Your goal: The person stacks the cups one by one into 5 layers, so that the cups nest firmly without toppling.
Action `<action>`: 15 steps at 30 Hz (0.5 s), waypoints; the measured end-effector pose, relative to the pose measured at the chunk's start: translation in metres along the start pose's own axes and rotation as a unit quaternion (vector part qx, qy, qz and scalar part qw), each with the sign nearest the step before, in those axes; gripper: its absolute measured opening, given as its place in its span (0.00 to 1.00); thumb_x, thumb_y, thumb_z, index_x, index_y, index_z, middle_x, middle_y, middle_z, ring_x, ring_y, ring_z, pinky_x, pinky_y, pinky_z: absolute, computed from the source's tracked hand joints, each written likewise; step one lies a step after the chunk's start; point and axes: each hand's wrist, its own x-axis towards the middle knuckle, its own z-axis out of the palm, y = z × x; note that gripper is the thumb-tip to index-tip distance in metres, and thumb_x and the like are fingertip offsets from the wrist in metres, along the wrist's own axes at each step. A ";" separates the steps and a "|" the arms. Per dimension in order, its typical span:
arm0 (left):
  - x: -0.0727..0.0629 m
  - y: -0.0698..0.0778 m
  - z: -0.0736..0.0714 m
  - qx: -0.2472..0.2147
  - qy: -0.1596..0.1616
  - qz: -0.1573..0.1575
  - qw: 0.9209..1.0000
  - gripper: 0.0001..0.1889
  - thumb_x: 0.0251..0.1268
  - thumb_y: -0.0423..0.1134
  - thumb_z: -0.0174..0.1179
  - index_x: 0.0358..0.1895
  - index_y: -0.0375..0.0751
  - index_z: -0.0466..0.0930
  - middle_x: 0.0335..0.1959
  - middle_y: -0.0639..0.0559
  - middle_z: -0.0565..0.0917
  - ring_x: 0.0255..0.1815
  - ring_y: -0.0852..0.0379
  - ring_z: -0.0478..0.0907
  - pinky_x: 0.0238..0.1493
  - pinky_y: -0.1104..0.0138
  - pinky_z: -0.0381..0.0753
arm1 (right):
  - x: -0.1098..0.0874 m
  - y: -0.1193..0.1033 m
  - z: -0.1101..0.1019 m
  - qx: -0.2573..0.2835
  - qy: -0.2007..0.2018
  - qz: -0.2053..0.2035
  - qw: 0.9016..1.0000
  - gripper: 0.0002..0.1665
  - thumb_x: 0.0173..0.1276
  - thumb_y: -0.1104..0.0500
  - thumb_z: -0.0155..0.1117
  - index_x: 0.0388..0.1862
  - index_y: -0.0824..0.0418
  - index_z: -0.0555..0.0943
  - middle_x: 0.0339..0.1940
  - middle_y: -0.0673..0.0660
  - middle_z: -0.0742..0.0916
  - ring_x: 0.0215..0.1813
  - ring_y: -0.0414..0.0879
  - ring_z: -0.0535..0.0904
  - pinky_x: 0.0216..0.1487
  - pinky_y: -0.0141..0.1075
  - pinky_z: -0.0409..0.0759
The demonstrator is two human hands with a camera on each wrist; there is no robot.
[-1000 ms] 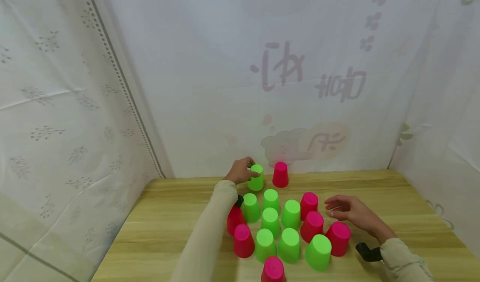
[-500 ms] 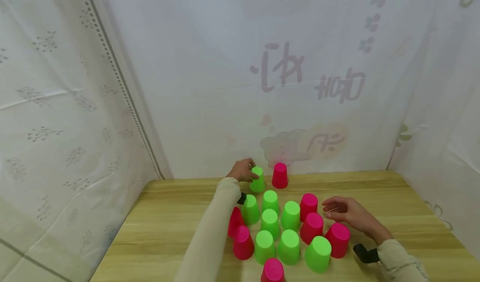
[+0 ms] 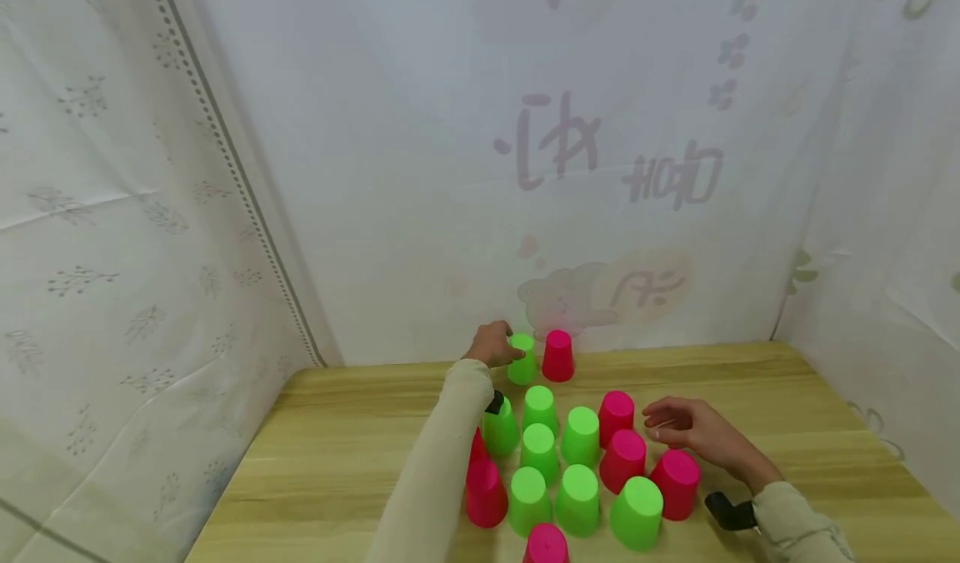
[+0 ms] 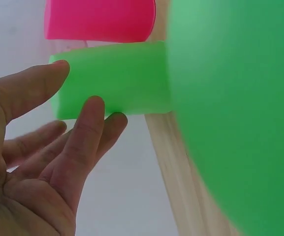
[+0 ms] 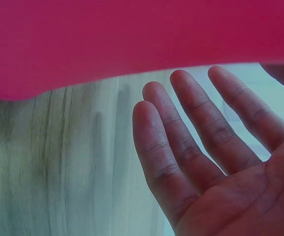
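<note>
In the left wrist view my left hand [image 4: 48, 162] is at an upside-down green cup [image 4: 112, 81]; the thumb overlaps its closed end and fairly straight fingers lie along its side. The head view has this left hand [image 3: 491, 345] at the left of that green cup [image 3: 522, 361] on the table's far side, close beside a red cup [image 3: 558, 357]. My right hand [image 3: 701, 431] hovers at the right of the red cups, fingers spread and loosely bent, holding nothing. In the right wrist view a red cup [image 5: 132, 34] partly covers the right hand [image 5: 220, 142].
Several upside-down green cups [image 3: 540, 453] and red cups [image 3: 624, 460] stand in the middle and near part of the wooden table [image 3: 330, 455]. My left sleeve [image 3: 427, 471] partly hides a red cup at the left. A printed white curtain [image 3: 420, 171] hangs behind.
My left hand and the far green cup have moved right, narrowing the gap to the red cup beside it. My right hand stays nearly still. The head view has shifted slightly.
</note>
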 end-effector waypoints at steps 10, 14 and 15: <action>0.005 -0.001 0.006 0.016 -0.001 -0.001 1.000 0.25 0.66 0.42 0.65 0.58 0.26 0.76 0.57 0.36 0.81 0.63 0.39 0.76 0.63 0.54 0.79 | 0.000 -0.001 0.000 -0.002 0.004 -0.002 1.000 0.29 0.69 0.56 0.67 0.62 0.73 0.74 0.55 0.70 0.84 0.55 0.56 0.83 0.47 0.41 0.88; 0.003 -0.002 0.003 0.012 -0.006 -0.001 1.000 0.25 0.66 0.42 0.65 0.58 0.26 0.75 0.58 0.35 0.81 0.63 0.39 0.76 0.63 0.53 0.79 | -0.003 -0.002 -0.002 0.005 0.006 -0.003 1.000 0.28 0.70 0.57 0.65 0.63 0.73 0.74 0.55 0.71 0.84 0.55 0.57 0.83 0.46 0.40 0.88; 0.002 -0.002 0.001 0.011 -0.006 0.000 1.000 0.25 0.66 0.42 0.65 0.58 0.26 0.75 0.58 0.35 0.81 0.63 0.39 0.75 0.64 0.53 0.79 | -0.004 -0.003 -0.002 0.005 0.007 -0.003 1.000 0.28 0.71 0.56 0.65 0.63 0.73 0.73 0.56 0.71 0.84 0.55 0.58 0.83 0.46 0.40 0.88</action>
